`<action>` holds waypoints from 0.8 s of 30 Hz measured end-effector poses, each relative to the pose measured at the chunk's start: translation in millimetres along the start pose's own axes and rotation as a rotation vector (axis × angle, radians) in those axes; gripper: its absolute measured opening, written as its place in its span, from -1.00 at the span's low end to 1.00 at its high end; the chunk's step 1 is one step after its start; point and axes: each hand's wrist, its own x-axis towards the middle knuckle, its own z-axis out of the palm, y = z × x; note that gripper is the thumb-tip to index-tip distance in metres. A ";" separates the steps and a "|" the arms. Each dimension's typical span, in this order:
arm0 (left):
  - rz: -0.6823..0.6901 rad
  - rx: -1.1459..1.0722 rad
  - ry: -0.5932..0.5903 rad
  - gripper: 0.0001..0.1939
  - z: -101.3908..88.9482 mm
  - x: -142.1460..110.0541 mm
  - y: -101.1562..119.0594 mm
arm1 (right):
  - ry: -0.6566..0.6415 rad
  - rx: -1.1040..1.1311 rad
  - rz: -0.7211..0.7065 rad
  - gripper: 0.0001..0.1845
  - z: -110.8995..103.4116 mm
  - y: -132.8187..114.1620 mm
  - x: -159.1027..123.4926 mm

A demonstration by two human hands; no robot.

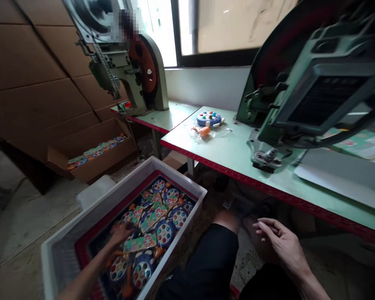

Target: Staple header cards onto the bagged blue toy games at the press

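My left hand (121, 233) reaches into a big white plastic crate (203, 192) at the lower left, over packed toy sets. Its fingers are smeared and partly hidden, so a grip on anything cannot be made out. Around it lie round blue-and-white toys (165, 232) with coloured dots, orange pieces and green printed cards (140, 243), apparently in clear bags. My right hand (279, 241) hovers near my knee, below the table edge, its fingers loosely bent and nothing visible in them. On the table sits one such blue toy (208, 118), beside an orange piece (203, 131) in clear plastic.
A green press machine (268, 121) stands on the right of the pale green table (225, 146); a second machine (134, 75) is farther left. An open carton (93, 166) with more toy sets is on the floor. Stacked cardboard boxes (25, 62) line the left.
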 end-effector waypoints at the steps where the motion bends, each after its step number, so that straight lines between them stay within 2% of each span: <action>1: 0.063 -0.028 -0.078 -0.53 21.1 0.8 15.5 | 0.051 -0.052 -0.068 -0.35 -12.0 -15.2 0.0; 2: 0.126 -0.054 -0.144 -0.51 40.3 1.1 32.9 | 0.132 -0.112 -0.147 -0.39 -26.7 -32.1 1.5; 4: 0.263 -0.104 -0.249 -0.48 70.6 0.3 71.6 | 0.389 -0.262 -0.342 -0.47 -63.2 -68.6 10.6; 6: 0.408 -0.137 -0.295 -0.48 88.1 -2.0 113.2 | 0.672 -0.461 -0.558 -0.53 -106.0 -103.4 29.0; 7: 0.474 -0.150 -0.293 -0.50 92.6 -3.9 134.4 | 0.758 -0.581 -0.659 -0.54 -127.9 -118.2 41.5; 9: 0.595 -0.171 -0.259 -0.55 95.7 -9.6 175.6 | 0.797 -0.891 -0.778 -0.45 -168.7 -139.8 70.6; 12: 0.743 -0.213 -0.200 -0.65 94.1 -22.9 228.0 | 0.723 -1.270 -0.732 -0.28 -212.1 -149.8 113.0; 14: 0.830 -0.236 -0.191 -0.67 94.0 -32.8 252.9 | 0.632 -1.389 -0.676 -0.33 -226.1 -145.2 132.0; 16: 0.881 -0.253 -0.201 -0.69 96.1 -41.9 269.7 | 0.589 -1.425 -0.696 -0.40 -229.9 -137.1 140.3; 20: 0.927 -0.264 -0.227 -0.71 105.6 -57.0 289.6 | 0.691 -1.436 -0.917 -0.50 -221.4 -122.9 132.4; 24: 1.018 -0.267 -0.245 -0.75 117.0 -71.3 312.2 | 0.797 -1.407 -1.096 -0.71 -208.0 -117.5 113.2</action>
